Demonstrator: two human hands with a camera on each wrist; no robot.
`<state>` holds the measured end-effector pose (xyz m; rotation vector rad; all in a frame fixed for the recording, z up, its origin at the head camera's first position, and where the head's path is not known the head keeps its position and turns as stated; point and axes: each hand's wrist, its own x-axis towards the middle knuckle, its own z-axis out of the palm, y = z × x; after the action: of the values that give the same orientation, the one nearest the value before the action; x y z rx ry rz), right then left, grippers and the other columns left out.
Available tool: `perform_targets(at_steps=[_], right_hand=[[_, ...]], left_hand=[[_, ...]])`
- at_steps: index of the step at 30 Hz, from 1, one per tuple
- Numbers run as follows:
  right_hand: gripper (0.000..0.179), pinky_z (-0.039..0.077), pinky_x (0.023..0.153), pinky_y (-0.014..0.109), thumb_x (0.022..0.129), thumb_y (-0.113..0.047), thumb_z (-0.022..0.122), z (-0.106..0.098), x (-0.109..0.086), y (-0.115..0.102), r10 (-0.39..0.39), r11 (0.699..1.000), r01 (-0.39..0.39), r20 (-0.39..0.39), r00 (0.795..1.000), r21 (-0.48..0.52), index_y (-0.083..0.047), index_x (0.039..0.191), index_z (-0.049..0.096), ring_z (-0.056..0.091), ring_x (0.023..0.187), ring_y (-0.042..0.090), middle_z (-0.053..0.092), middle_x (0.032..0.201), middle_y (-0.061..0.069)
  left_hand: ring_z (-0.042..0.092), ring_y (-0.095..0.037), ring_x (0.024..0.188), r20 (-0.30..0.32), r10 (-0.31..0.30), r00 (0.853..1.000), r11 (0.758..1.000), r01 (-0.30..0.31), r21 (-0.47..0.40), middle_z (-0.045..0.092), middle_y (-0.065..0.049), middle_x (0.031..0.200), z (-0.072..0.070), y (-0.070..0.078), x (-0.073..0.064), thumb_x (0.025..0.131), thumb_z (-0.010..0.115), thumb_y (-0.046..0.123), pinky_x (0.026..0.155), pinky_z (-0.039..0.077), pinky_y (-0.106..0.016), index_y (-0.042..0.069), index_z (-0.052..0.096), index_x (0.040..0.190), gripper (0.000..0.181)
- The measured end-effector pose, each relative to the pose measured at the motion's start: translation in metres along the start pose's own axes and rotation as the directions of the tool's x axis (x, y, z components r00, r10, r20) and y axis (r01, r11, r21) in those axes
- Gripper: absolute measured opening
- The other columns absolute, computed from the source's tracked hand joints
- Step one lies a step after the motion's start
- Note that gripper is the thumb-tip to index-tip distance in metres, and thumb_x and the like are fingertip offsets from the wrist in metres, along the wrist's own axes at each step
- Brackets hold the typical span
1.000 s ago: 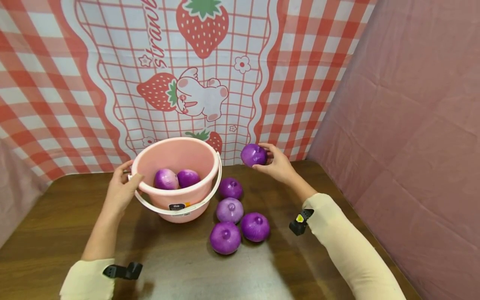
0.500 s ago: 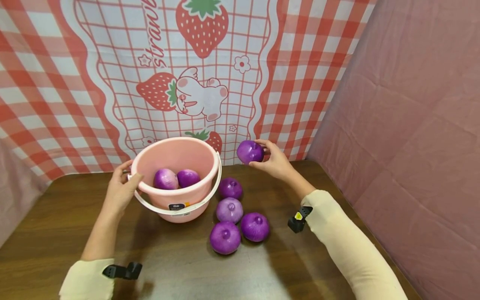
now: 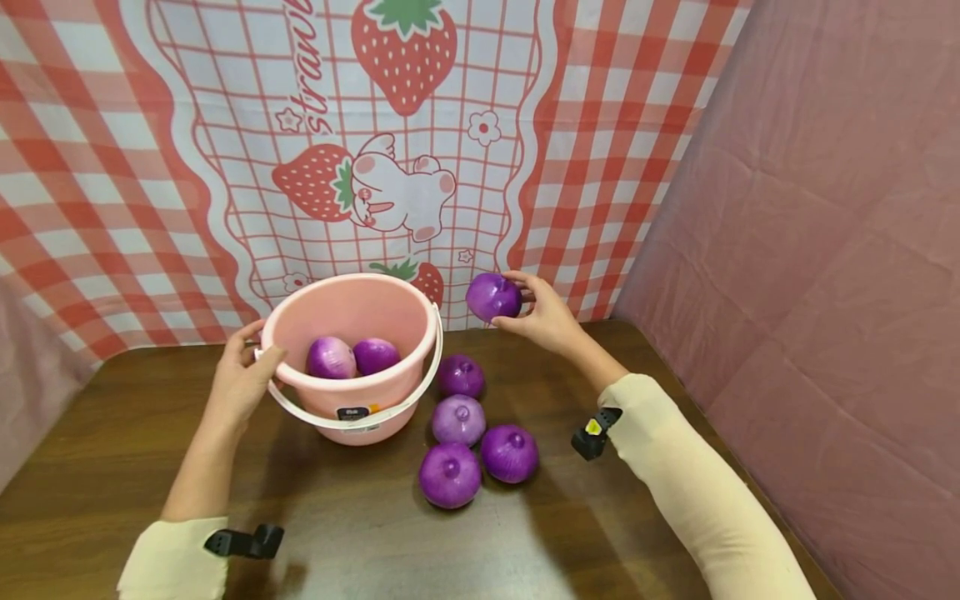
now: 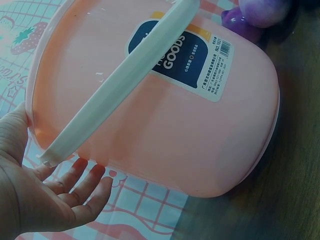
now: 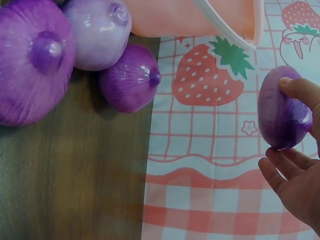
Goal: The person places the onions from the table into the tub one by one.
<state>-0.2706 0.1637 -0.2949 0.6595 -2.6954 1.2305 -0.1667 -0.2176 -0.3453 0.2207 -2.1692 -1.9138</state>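
Note:
On the left of the table stands a pink bucket (image 3: 352,300) with a white handle (image 3: 390,414) hanging down its front. Two purple onions (image 3: 332,358) lie inside it. My left hand (image 3: 242,375) grips the bucket's left rim, thumb over the edge; in the left wrist view its fingers (image 4: 82,192) reach along the outer wall. To the right of the bucket, above the table, my right hand (image 3: 546,315) holds a purple onion (image 3: 491,297) between thumb and fingertips. The right wrist view also shows this onion (image 5: 282,110), with the thumb on its upper side.
Several more purple onions (image 3: 459,421) sit in a cluster on the brown table (image 3: 360,533), just right of the bucket. Behind the table hangs a red and white checked cloth (image 3: 600,167) with strawberry prints. A pink cloth (image 3: 825,250) hangs along the right side.
My right hand has moved a little left and up with the onion, closer to the bucket. The left hand, the bucket and the onions on the table stay where they were.

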Motion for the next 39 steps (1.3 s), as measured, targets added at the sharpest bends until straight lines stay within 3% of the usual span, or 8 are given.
perform_targets(at_steps=[10,21,25,30,39], right_hand=[[0.071,0.053,0.09,0.047,0.075,-0.022,0.078,0.004,0.004,-0.012,-0.02,1.0,0.02,0.01,1.0,-0.01,-0.012,0.136,0.045,0.053,0.114,0.031,0.052,0.129,0.016],[0.07,0.057,0.083,0.038,0.075,-0.019,0.078,0.01,0.007,-0.022,-0.044,0.999,0.043,0.028,0.999,0.033,-0.012,0.136,0.044,0.057,0.11,0.031,0.05,0.131,0.013],[0.071,0.057,0.08,0.036,0.075,-0.021,0.078,0.012,0.008,-0.027,-0.047,0.999,0.046,0.022,0.999,0.022,-0.014,0.136,0.043,0.056,0.111,0.03,0.049,0.133,0.01],[0.072,0.053,0.086,0.04,0.075,-0.023,0.078,0.015,0.011,-0.033,-0.072,0.997,0.071,0.027,0.997,0.01,-0.014,0.137,0.044,0.055,0.111,0.03,0.049,0.134,0.01],[0.073,0.052,0.089,0.042,0.075,-0.024,0.078,0.023,0.015,-0.043,-0.093,0.995,0.092,0.047,0.995,0.026,-0.014,0.138,0.043,0.053,0.114,0.028,0.048,0.134,0.011]], left_hand=[[0.054,0.006,0.067,0.001,0.004,1.0,1.0,-0.004,-0.012,0.051,0.018,0.08,0.0,0.0,-0.001,0.091,0.052,0.01,0.058,0.051,-0.013,0.002,0.022,0.145,0.062],[0.053,0.006,0.067,0.0,-0.005,1.0,1.0,0.005,0.023,0.05,0.013,0.086,-0.001,0.0,0.0,0.091,0.052,0.012,0.058,0.052,-0.013,0.003,0.022,0.146,0.063],[0.053,0.006,0.067,-0.007,-0.015,1.0,0.999,0.016,0.039,0.049,0.004,0.095,0.0,0.0,0.001,0.092,0.051,0.012,0.059,0.052,-0.014,0.004,0.022,0.146,0.063],[0.053,0.007,0.067,-0.005,-0.032,0.999,0.999,0.032,0.043,0.047,-0.008,0.105,0.001,-0.001,0.002,0.092,0.05,0.011,0.059,0.052,-0.014,0.006,0.02,0.147,0.063],[0.052,0.007,0.066,-0.012,-0.034,0.999,0.998,0.034,0.055,0.047,-0.001,0.099,0.001,0.0,0.001,0.092,0.05,0.011,0.059,0.053,-0.015,0.006,0.021,0.147,0.063]])
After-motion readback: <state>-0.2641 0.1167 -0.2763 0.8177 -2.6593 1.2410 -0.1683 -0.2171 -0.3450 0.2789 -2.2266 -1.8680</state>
